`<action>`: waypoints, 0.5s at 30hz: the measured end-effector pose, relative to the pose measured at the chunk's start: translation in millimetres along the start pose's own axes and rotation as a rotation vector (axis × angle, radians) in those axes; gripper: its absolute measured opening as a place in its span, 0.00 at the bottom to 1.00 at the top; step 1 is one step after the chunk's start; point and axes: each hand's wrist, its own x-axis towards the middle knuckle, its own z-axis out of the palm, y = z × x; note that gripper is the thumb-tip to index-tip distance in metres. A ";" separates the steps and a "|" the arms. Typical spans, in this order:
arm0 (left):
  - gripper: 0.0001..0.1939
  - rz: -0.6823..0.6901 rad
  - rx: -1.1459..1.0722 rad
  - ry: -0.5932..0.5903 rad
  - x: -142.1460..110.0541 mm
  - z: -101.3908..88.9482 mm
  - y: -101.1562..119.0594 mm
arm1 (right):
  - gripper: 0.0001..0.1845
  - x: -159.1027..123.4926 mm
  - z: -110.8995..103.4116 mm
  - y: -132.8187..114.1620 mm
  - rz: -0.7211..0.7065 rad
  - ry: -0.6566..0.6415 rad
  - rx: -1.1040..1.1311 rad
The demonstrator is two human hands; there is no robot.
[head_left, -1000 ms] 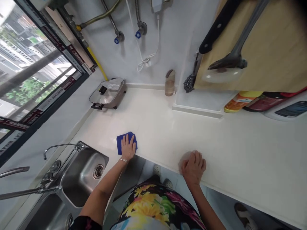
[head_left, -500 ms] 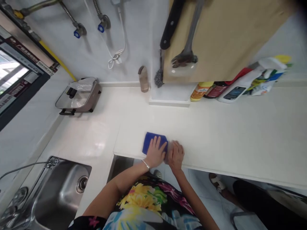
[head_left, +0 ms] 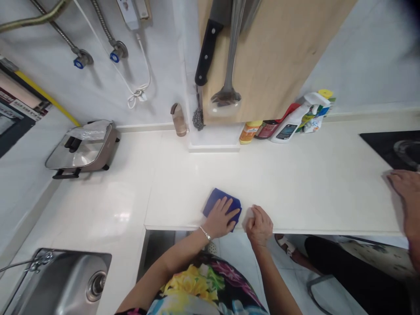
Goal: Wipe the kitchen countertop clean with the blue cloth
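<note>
A folded blue cloth [head_left: 215, 199] lies on the white countertop [head_left: 305, 192], close to its front edge. My left hand [head_left: 220, 218] rests flat on top of it, fingers spread and pressing the cloth down; a bracelet circles that wrist. Just to the right, my right hand [head_left: 260, 224] leans on the counter's front edge with its fingers curled in. Nothing shows in that hand, and a small gap separates it from the cloth.
An electric pan [head_left: 88, 151] with a lid stands at the left, behind a steel sink [head_left: 62, 280]. Cleaning bottles [head_left: 285, 131] line the wall beneath a hanging wooden board [head_left: 272, 61], knife [head_left: 206, 57] and ladle [head_left: 227, 94]. Another person's hand [head_left: 405, 183] rests at the right near a black hob [head_left: 397, 146].
My left hand and the blue cloth have shifted right along the counter, away from the sink. My hands came close together, then parted slightly. Another person's hand has come into view at the right.
</note>
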 end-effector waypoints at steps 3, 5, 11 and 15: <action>0.29 -0.042 0.018 0.015 -14.1 -13.5 -26.5 | 0.20 -1.9 3.6 -1.8 0.014 0.007 -0.008; 0.29 -0.146 0.060 0.053 -26.2 -27.2 -52.9 | 0.20 -2.4 4.3 -0.7 0.017 -0.002 -0.016; 0.27 -0.451 0.224 0.174 -55.6 -73.8 -145.8 | 0.21 -0.4 1.5 -1.7 0.048 -0.086 -0.089; 0.26 -0.532 0.265 0.203 -53.0 -89.5 -187.9 | 0.20 9.8 3.2 -3.9 0.099 -0.123 -0.159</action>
